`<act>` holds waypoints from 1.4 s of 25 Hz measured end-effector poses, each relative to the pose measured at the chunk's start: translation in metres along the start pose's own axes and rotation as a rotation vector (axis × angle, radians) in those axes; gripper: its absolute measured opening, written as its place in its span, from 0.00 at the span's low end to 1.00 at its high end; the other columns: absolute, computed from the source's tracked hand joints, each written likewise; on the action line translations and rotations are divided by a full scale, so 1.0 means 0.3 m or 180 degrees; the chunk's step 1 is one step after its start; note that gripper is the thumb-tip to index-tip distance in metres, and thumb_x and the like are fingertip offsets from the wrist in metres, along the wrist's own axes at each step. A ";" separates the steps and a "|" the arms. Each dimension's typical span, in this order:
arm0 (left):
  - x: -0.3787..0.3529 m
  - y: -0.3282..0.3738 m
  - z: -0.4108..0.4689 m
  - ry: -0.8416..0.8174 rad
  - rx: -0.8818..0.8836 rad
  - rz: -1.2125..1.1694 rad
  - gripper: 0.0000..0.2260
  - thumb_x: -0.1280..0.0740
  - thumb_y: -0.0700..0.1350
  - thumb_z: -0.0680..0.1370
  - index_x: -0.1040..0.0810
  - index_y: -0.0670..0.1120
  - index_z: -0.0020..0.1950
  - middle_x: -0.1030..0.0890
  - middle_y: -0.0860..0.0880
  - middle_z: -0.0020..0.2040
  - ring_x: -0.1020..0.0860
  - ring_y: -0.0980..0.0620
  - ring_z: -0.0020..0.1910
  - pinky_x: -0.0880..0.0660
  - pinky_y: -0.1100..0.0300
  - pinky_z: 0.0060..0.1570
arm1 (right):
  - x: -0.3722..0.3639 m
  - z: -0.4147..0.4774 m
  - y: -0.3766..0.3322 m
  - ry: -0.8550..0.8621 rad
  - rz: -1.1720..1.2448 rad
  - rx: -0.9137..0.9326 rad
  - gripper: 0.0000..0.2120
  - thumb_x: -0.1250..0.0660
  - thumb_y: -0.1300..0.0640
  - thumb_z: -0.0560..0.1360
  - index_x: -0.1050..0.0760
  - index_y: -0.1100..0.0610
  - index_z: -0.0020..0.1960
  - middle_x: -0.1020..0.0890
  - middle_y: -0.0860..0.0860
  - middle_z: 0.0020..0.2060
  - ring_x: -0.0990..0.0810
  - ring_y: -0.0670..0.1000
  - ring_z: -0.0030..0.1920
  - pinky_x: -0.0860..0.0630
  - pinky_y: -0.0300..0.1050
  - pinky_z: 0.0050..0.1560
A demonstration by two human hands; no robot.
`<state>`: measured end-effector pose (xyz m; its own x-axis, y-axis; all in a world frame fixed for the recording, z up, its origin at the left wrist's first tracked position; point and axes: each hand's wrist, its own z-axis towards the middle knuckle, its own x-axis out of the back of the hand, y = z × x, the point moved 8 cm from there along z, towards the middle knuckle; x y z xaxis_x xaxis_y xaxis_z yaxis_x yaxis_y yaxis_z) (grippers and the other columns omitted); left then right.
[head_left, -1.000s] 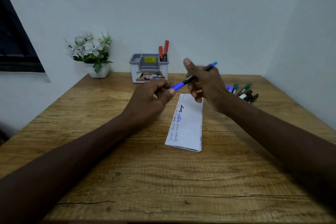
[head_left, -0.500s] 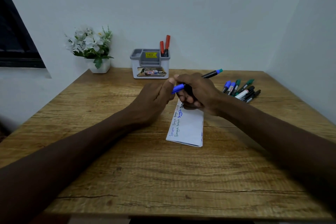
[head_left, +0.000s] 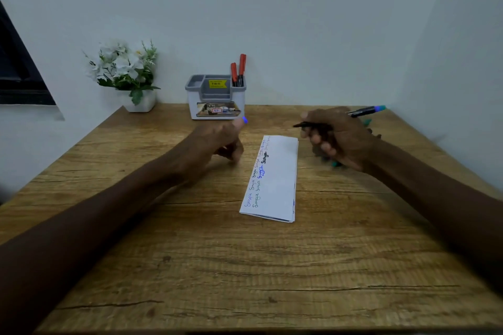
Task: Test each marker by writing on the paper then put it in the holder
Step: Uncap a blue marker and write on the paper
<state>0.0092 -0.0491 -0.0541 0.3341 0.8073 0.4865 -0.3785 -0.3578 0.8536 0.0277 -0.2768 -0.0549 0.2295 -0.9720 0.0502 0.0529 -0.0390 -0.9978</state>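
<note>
Head view: right hand (head_left: pixel 345 139) fingers (head_left: pixel 317 139) clamped on black blue-ended marker (head_left: pixel 362 111) right of folded white paper (head_left: pixel 277 179); left hand (head_left: pixel 215 141) pinching blue cap (head_left: pixel 245 120) left of it.

Uncapped black marker (head_left: pixel 364 111) near folded paper (head_left: pixel 275 179)

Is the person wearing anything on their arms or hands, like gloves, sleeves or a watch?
Nothing shows. The left hand and the right hand are ungloved. Both forearms are bare to the picture's edge: no sleeves, watch or bracelet. Blur hides any small ring.
</note>
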 end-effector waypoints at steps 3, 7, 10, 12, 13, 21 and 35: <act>-0.067 -0.020 -0.004 -0.0544 -0.0239 0.0585 0.25 0.27 0.57 0.71 0.28 0.36 0.48 0.15 0.54 0.56 0.19 0.52 0.60 0.26 0.46 0.65 | -0.072 -0.008 0.009 -0.0132 -0.0225 0.0134 0.09 0.31 0.59 0.79 0.18 0.65 0.44 0.20 0.53 0.30 0.26 0.46 0.24 0.31 0.37 0.24; -0.077 -0.033 -0.015 -0.0890 -0.0280 0.0905 0.24 0.22 0.52 0.72 0.34 0.39 0.48 0.16 0.60 0.61 0.22 0.55 0.64 0.29 0.43 0.68 | -0.129 -0.063 0.037 -0.0335 -0.0340 0.0062 0.03 0.29 0.68 0.75 0.17 0.68 0.46 0.17 0.59 0.35 0.20 0.49 0.29 0.23 0.39 0.28; -0.081 -0.039 -0.012 -0.0941 -0.0133 0.1054 0.21 0.21 0.52 0.72 0.31 0.46 0.48 0.17 0.63 0.59 0.22 0.58 0.61 0.28 0.44 0.66 | -0.209 -0.102 0.046 -0.0670 -0.0617 0.0058 0.03 0.29 0.71 0.74 0.19 0.72 0.47 0.17 0.59 0.33 0.20 0.50 0.28 0.22 0.40 0.29; -0.075 -0.035 -0.009 -0.0875 -0.0118 0.1041 0.19 0.20 0.54 0.71 0.28 0.53 0.48 0.17 0.61 0.60 0.22 0.57 0.61 0.27 0.43 0.66 | -0.248 -0.119 0.034 -0.0775 -0.0951 0.0165 0.02 0.29 0.72 0.74 0.17 0.69 0.45 0.17 0.59 0.31 0.22 0.48 0.25 0.23 0.39 0.27; -0.075 -0.029 -0.012 -0.0848 -0.0132 0.1034 0.17 0.19 0.55 0.69 0.26 0.59 0.49 0.18 0.60 0.61 0.22 0.57 0.63 0.28 0.44 0.67 | -0.261 -0.128 0.029 -0.0801 -0.1112 0.0240 0.02 0.29 0.71 0.74 0.17 0.68 0.44 0.16 0.62 0.32 0.22 0.47 0.24 0.24 0.39 0.27; -0.084 -0.043 -0.012 -0.0954 -0.0041 0.1271 0.23 0.22 0.68 0.62 0.25 0.75 0.54 0.26 0.70 0.62 0.29 0.64 0.64 0.30 0.54 0.67 | -0.284 -0.186 0.014 -0.0996 -0.1585 0.0696 0.05 0.30 0.70 0.76 0.16 0.64 0.43 0.17 0.56 0.28 0.23 0.48 0.21 0.27 0.38 0.25; -0.093 -0.031 -0.015 -0.1048 -0.0112 0.1368 0.21 0.25 0.70 0.62 0.28 0.78 0.52 0.26 0.65 0.65 0.29 0.55 0.68 0.31 0.47 0.70 | -0.308 -0.205 0.018 -0.1178 -0.1797 0.0763 0.02 0.26 0.68 0.75 0.16 0.64 0.44 0.17 0.52 0.27 0.23 0.44 0.22 0.27 0.35 0.26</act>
<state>-0.0006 -0.0660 -0.0763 0.3935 0.4000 0.8278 -0.5675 -0.6027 0.5610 -0.0530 -0.2014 -0.0677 0.4164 -0.6745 0.6097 0.4632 -0.4197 -0.7806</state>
